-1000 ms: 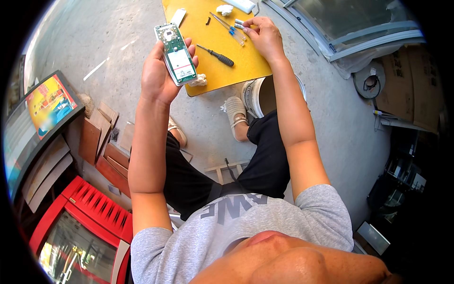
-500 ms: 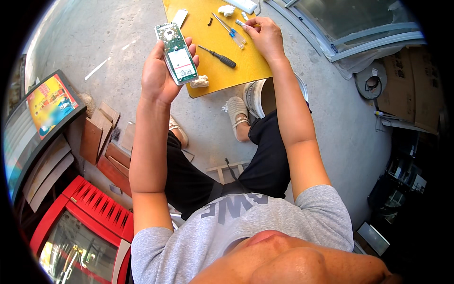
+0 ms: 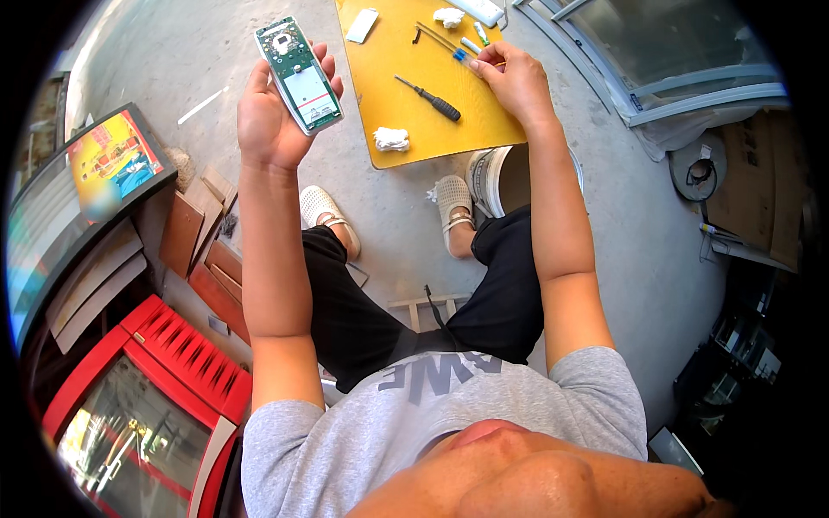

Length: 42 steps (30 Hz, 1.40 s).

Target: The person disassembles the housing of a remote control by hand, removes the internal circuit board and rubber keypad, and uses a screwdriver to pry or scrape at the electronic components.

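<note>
My left hand point(image 3: 281, 116) holds an opened remote control point(image 3: 298, 76), its green circuit board and pale display panel facing up, beyond the yellow table's left edge. Over the right side of the table, my right hand point(image 3: 514, 82) is closed, thumb and fingers pinching a screwdriver with a clear blue handle point(image 3: 463, 55). Its thin shaft points to the far left. Just beyond these fingers lie two small cylinders that look like batteries, one white point(image 3: 471, 45) and one partly green point(image 3: 481, 34). A black-handled screwdriver point(image 3: 439, 105) rests mid-table.
The yellow table point(image 3: 389, 95) also bears a white cover piece point(image 3: 363, 26), two crumpled white wads point(image 3: 391, 139) and a long white casing point(image 3: 480, 10) at its far edge. A white bucket point(image 3: 490, 186) stands beneath its right side. A red-framed cabinet point(image 3: 138, 371) is at lower left.
My right hand has let go of a small white cylinder and closed on the blue-handled screwdriver. The opened remote, in my left hand, has shifted left relative to the table.
</note>
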Each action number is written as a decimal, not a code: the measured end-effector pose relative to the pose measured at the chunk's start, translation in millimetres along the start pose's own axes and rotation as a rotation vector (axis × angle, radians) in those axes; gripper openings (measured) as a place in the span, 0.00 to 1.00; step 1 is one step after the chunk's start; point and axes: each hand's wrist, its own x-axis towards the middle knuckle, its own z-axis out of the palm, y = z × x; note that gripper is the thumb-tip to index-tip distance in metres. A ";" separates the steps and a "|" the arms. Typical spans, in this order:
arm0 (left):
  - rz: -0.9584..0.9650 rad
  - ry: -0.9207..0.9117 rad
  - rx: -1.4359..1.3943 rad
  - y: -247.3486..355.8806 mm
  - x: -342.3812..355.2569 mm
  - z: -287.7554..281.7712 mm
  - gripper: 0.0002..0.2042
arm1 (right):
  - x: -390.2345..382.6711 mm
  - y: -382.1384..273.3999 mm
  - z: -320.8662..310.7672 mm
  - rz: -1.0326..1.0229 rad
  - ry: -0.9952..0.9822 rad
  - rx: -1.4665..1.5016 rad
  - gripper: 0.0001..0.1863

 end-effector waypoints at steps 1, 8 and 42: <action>0.002 -0.009 -0.006 3.3 0.1 -2.6 0.24 | 0.0 -0.5 -0.7 -0.008 0.007 -0.008 0.13; -0.016 -0.055 -0.067 10.7 -7.1 -9.6 0.23 | -6.5 -8.5 -18.6 0.019 0.079 0.011 0.13; 0.088 -0.338 -0.260 34.1 -7.4 -27.5 0.25 | 115.1 -70.0 49.3 -0.601 0.001 -0.373 0.13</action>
